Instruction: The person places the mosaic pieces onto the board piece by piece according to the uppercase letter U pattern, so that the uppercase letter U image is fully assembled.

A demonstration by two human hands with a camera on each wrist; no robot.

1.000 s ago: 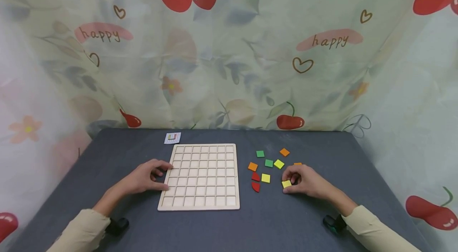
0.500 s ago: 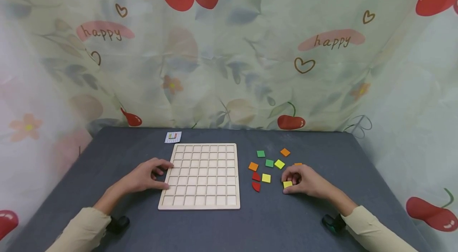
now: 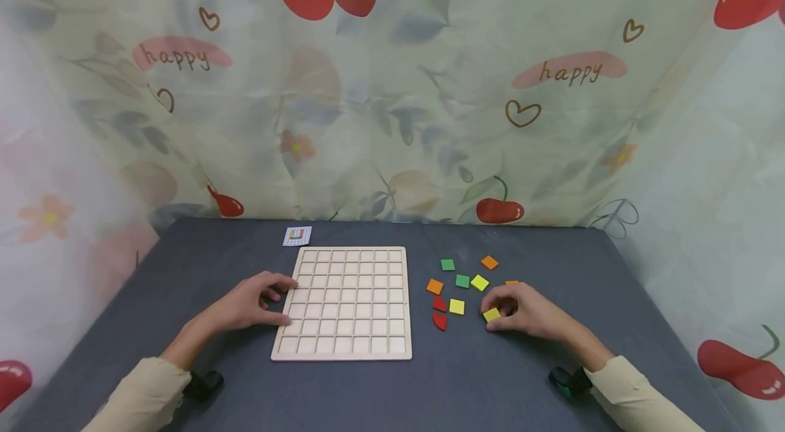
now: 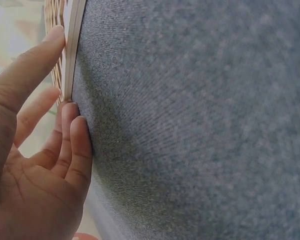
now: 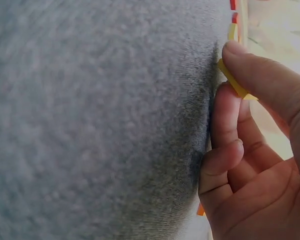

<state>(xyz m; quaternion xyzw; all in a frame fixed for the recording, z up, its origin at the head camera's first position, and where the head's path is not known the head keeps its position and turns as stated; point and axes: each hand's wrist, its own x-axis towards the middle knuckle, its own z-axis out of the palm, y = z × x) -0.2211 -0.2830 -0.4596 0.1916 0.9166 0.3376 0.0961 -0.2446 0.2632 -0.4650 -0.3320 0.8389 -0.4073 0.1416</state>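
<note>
While the right hand pinched a yellow tile, the left hand, fingers relaxed, touched the edge of the board lying between the hands. A light, level pinch seemed best.

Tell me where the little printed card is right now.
In the head view, the printed card lies near the far edge of the dark table, left of centre, just past the far left corner of the wooden grid board.

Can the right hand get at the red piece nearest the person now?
Probably yes: bare tabletop lies between the right hand and that red piece, though the yellow tile it pinches may need releasing first.
</note>
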